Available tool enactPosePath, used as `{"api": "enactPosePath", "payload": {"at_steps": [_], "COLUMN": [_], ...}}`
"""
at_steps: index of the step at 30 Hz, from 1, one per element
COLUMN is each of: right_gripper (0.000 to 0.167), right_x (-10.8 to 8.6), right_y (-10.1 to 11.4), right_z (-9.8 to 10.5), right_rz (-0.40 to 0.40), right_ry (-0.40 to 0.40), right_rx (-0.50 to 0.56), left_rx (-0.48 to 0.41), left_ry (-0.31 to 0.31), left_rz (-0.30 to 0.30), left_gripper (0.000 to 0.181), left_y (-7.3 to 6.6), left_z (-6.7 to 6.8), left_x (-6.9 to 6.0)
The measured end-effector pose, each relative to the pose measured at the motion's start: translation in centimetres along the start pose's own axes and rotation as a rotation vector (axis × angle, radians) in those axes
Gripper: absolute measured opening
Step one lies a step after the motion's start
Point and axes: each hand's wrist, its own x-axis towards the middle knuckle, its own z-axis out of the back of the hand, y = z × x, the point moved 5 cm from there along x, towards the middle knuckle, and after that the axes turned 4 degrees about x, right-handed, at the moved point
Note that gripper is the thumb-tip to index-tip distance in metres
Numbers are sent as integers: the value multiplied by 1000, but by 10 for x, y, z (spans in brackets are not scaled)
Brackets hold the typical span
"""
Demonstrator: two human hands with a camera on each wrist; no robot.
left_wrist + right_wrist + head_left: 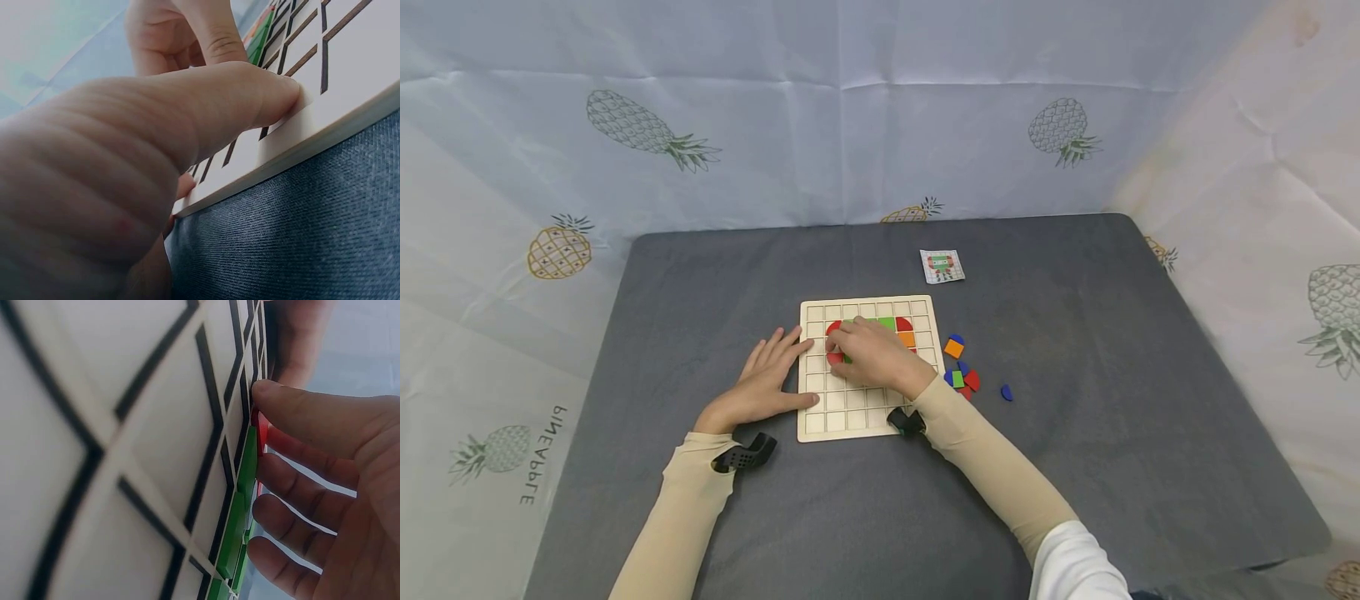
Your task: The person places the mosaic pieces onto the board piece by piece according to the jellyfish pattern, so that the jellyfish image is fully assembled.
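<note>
While the left hand rests at its left edge, the board: middle of the tabletop, pale and gridded. Looks like wood, so I'd guess stiff and fairly light — grab the bare rim, not over the pieces.
Left hand's state: fingers spread and loose, grasping nothing, thumb tip on the board.
Right hand: bent over the board, thumb and fingers around a red piece. Honestly can't tell if it's pinching or just touching.
Red piece: far half of the grid, left end of the coloured pattern. Probably thin, hard and featherweight; take it by the side edges, since smooth faces could slip.
Loose pieces: just right of the board, same handling I reckon — tiny, so fingertips only.
Card: beyond the board's far right corner; likely bendy, so lift by a corner.
</note>
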Motion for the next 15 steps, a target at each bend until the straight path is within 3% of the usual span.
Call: {"api": "enactPosePath", "payload": {"at_steps": [15], "right_gripper": [28], "right_x": [-1], "right_y": [0], "right_z": [1], "right_rz": [3], "right_ry": [13], "right_rx": [11], "left_rx": [5], "left_ry": [13], "left_rz": [10], "left_gripper": [92], "left_y": [-1], "left_z": [-1], "left_x": [1]}}
